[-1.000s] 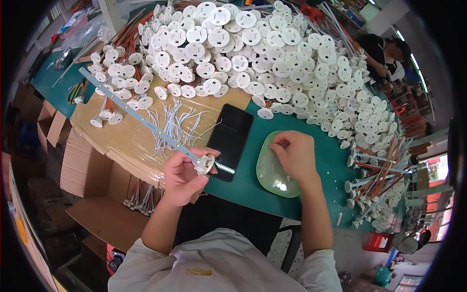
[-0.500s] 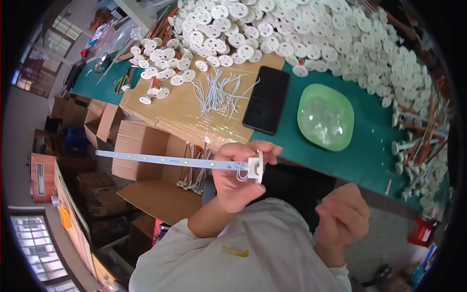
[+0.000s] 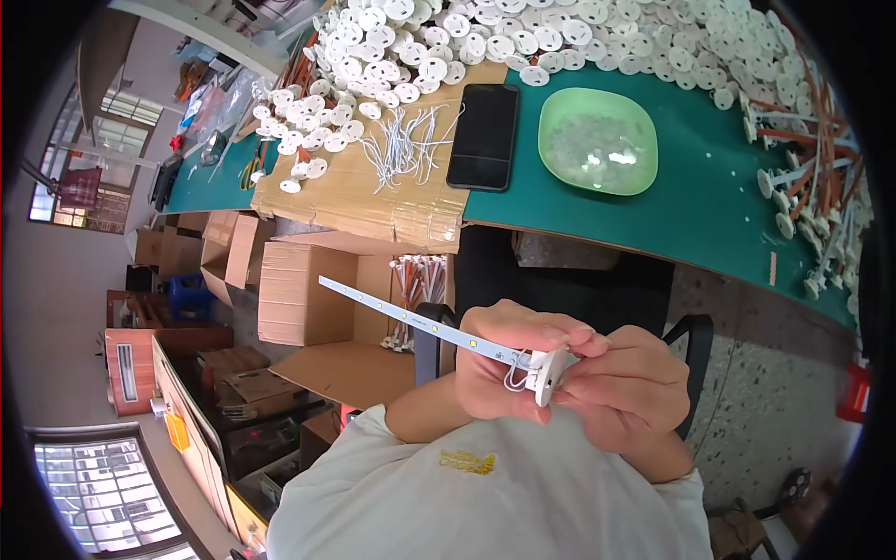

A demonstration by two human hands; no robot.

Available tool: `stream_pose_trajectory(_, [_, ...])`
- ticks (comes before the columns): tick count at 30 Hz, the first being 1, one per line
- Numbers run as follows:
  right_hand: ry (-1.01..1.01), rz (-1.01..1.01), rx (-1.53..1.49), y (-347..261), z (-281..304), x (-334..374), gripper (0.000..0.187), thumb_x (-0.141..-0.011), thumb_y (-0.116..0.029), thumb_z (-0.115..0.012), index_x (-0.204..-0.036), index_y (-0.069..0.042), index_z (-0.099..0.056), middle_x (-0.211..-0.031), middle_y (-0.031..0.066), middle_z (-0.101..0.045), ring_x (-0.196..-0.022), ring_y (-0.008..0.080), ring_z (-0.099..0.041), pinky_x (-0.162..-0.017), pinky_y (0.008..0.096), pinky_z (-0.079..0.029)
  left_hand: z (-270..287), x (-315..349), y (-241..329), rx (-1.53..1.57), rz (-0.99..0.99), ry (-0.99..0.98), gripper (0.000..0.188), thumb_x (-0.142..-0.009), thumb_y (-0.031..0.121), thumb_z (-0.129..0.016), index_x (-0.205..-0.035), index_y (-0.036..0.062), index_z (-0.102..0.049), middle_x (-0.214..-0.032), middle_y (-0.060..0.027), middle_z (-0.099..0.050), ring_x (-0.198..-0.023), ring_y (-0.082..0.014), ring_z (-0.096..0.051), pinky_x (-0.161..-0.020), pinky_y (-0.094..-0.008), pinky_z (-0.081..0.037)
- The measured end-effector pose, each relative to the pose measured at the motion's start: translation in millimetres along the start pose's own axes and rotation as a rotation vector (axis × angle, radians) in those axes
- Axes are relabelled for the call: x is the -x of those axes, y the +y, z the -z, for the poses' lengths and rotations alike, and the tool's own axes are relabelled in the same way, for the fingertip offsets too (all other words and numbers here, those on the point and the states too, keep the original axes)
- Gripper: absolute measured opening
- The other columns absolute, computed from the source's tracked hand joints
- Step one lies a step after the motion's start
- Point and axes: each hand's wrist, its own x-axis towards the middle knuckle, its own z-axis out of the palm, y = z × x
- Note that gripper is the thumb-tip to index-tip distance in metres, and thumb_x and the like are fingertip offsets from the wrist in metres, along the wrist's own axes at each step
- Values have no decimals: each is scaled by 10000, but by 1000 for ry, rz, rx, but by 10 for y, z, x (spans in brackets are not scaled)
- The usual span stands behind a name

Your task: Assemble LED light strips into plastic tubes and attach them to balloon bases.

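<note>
My left hand (image 3: 490, 369) is closed on a narrow LED strip board (image 3: 403, 314), gripping it at the end with the white round end cap (image 3: 549, 378). Thin white wires loop between board and cap. The strip points away to the upper left, its yellowish LEDs facing up. Against the cap's outer face, my right hand (image 3: 639, 387) has its fingertips pinched together. Whatever those fingers hold, if anything, is hidden. Beyond the hands, a green dish (image 3: 551, 112) of small clear pieces stands on the table.
A black phone (image 3: 483, 137) and loose white wires (image 3: 406, 149) lie at the table's near side, the wires on cardboard (image 3: 359, 213). White-capped strips (image 3: 607, 37) are heaped at the back, more at right (image 3: 812, 201). An open carton (image 3: 303, 294) stands below left.
My right hand has come in from the right and now meets the end cap. The left hand and strip sit lower and further right in view, the strip tilted more. The view has shifted.
</note>
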Motion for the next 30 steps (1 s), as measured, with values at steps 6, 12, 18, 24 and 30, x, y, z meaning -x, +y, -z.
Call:
stream_pose_trajectory(6, [-136, 56, 246, -148, 152, -60, 193, -654, 10, -770, -831, -8, -696, -787, 116, -673, -640, 233, -647, -522, 286, -506, 43, -27, 70, -231, 42, 18, 590, -730, 119, -847, -1223, 5, -544, -1247, -252, -583, -1136, -355, -614, -946, -436, -531])
stream_pose_trajectory(12, [-219, 106, 331, -181, 156, -87, 234, -608, 40, -739, -834, 29, -680, -788, 105, -656, -619, 234, -642, -508, 278, -517, 57, -6, 52, -260, 24, 14, 599, -710, 139, -867, -1202, -20, -566, -1194, -269, -614, -1083, -365, -643, -931, -432, -538])
stream_pose_trajectory(18, [-160, 86, 241, -133, 152, -44, 201, -636, 69, -723, -824, 25, -666, -767, 108, -641, -592, 232, -622, -489, 285, -496, 57, -71, 86, -215, 51, -27, 595, -700, 128, -873, -1191, -37, -582, -1209, -277, -603, -1086, -372, -640, -907, -434, -550])
stream_pose_trajectory(24, [-111, 138, 380, -122, 175, -35, 191, -655, 92, -684, -821, 32, -611, -745, 120, -624, -564, 236, -603, -473, 289, -482, 76, -26, 60, -283, 39, -29, 608, -713, 148, -866, -1202, -23, -546, -1219, -280, -590, -1079, -361, -642, -913, -431, -548])
stream_pose_trajectory(30, [-62, 176, 405, -77, 170, -4, 239, -576, 61, -685, -812, 51, -644, -699, 110, -609, -529, 212, -591, -408, 256, -450, 73, 10, 2, -310, 5, -31, 629, -732, 158, -852, -1232, -3, -506, -1221, -277, -584, -1071, -355, -645, -925, -433, -544])
